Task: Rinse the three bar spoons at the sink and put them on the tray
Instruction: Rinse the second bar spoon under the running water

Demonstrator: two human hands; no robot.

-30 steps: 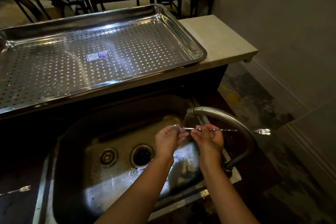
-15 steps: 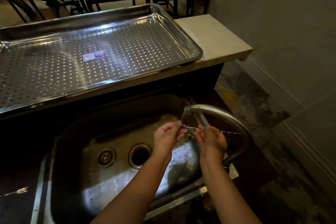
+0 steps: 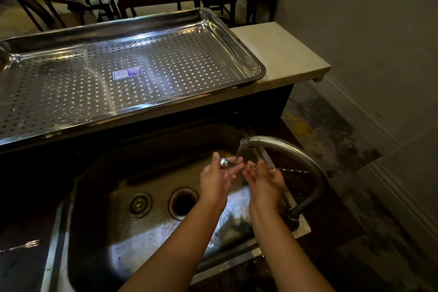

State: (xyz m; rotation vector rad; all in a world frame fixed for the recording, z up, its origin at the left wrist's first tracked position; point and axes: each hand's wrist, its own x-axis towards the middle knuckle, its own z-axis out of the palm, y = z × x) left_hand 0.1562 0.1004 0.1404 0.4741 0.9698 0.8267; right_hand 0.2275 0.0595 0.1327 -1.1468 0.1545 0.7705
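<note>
A bar spoon point(image 3: 239, 163) is held level over the sink point(image 3: 99, 173), under the tap point(image 3: 284, 149); its bowl end is pinched by the left hand point(image 3: 216, 179), its twisted stem by the right hand point(image 3: 266, 181). The tray point(image 3: 237, 38) is seen behind.

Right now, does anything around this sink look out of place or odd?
One thing: a small silver fork-ended utensil lies alone on the dark counter left of the steel sink. The perforated steel tray holds only a blue sticker.
</note>
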